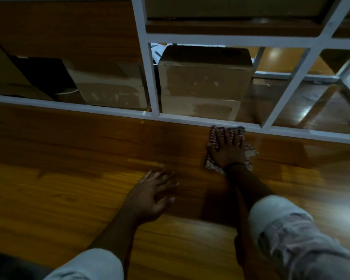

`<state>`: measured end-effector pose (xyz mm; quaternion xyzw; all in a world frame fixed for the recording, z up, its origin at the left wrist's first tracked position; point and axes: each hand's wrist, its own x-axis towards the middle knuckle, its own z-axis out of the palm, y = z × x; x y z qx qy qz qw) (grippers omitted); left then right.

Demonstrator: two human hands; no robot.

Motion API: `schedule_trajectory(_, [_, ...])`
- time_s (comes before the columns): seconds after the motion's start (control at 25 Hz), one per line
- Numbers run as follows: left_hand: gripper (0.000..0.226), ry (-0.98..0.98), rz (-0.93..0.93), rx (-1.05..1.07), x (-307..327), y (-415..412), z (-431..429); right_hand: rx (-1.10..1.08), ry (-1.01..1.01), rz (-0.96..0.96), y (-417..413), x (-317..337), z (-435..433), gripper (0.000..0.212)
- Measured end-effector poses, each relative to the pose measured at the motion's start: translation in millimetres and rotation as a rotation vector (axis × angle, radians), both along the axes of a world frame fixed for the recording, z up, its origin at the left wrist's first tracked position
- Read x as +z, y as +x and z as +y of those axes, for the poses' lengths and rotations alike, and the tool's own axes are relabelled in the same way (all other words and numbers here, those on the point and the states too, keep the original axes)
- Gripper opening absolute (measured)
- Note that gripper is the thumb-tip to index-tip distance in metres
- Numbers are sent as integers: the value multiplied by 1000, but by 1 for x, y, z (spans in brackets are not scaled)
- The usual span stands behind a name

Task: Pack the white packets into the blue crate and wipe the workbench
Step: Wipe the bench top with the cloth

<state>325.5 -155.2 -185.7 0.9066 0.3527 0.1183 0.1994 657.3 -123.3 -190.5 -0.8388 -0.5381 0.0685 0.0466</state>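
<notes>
Wiping stage, head view. The right hand [227, 147], fingers straight and spread, presses a checked cloth [213, 138] flat on the wooden worktop [69, 178]. The cloth's far edge touches the white frame rail [109, 111] at the back. The left hand [150, 195], also spread and holding nothing, rests palm-down on the bare worktop nearer the person, apart from the cloth. Cardboard boxes [204, 77] stand behind the rail. No white packets or blue crate appear in view. Likely hazards: the cloth may bunch against the rail and leave the back strip unwiped; a flat, ungripping palm may slide off the cloth; fingertips may strike the rail on a forward stroke.
</notes>
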Motion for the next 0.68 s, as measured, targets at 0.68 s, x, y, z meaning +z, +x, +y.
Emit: schedule_trajectory(0.68, [57, -41, 37, 8, 5, -82, -3, -52, -48, 4, -122, 11, -160, 86])
